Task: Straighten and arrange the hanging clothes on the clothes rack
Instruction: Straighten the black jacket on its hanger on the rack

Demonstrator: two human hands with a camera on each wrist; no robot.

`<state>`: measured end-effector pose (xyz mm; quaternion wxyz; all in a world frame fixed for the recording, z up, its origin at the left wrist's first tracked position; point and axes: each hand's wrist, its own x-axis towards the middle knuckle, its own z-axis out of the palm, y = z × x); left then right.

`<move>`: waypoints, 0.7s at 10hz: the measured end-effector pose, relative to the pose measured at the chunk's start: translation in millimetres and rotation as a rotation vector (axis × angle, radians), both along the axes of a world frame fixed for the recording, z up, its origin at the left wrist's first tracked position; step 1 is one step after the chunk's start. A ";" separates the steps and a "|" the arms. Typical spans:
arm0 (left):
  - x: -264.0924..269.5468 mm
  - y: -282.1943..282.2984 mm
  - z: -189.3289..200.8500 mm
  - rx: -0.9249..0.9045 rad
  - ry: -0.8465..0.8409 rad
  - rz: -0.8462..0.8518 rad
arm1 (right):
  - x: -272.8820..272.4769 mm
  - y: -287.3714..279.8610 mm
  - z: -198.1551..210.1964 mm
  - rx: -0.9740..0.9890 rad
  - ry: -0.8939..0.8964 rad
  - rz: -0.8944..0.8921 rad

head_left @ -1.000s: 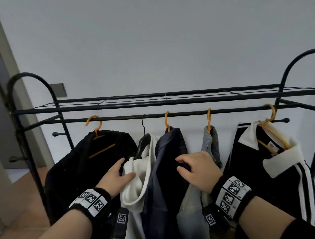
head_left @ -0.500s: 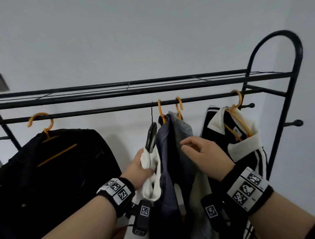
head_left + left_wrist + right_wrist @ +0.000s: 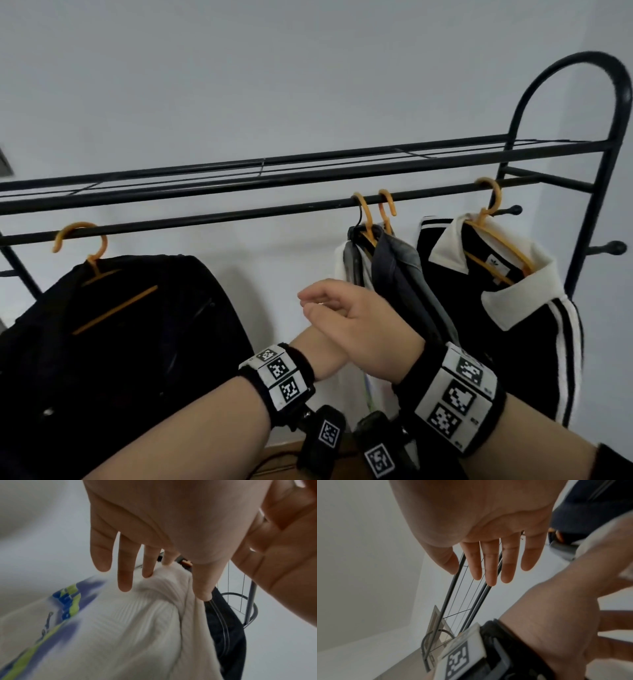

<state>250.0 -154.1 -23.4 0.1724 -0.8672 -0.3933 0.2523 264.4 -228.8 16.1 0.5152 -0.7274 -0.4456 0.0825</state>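
- We find the shirt [image 3: 137, 622] hanging long axis down from the rail [image 3: 205, 219], bunched at right beside the jeans [image 3: 394, 274].
- Left hand [image 3: 154, 520] is nearer: fingers straight, tips at its collar, gripping nothing.
- Right hand [image 3: 359, 318] crosses over it, relaxed, empty.

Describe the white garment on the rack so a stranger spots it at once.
Find the black metal clothes rack and follow its rail to the three hangers bunched right of the middle. The white ribbed garment is the leftmost of that bunch. It alone hangs on a black hanger; the dark blue garment and grey denim garment beside it have orange ones.
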 end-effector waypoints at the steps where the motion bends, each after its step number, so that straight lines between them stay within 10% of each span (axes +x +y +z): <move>1: -32.3 55.1 -13.6 -0.647 -0.709 -0.163 | -14.8 28.1 5.4 0.027 0.079 0.095; 2: -68.4 124.8 0.0 -0.646 -1.049 -0.260 | -24.2 56.3 8.2 0.052 0.137 0.169; 4: -159.9 223.8 39.6 -0.064 -1.305 -0.164 | -48.3 122.4 3.0 -0.027 0.275 0.220; 5: -198.0 259.5 57.4 0.152 -1.279 -0.065 | -63.9 153.3 -1.0 -0.071 0.315 0.250; 7: -226.2 329.2 63.0 -0.094 -1.044 0.131 | -90.1 206.6 -4.3 -0.111 0.301 0.268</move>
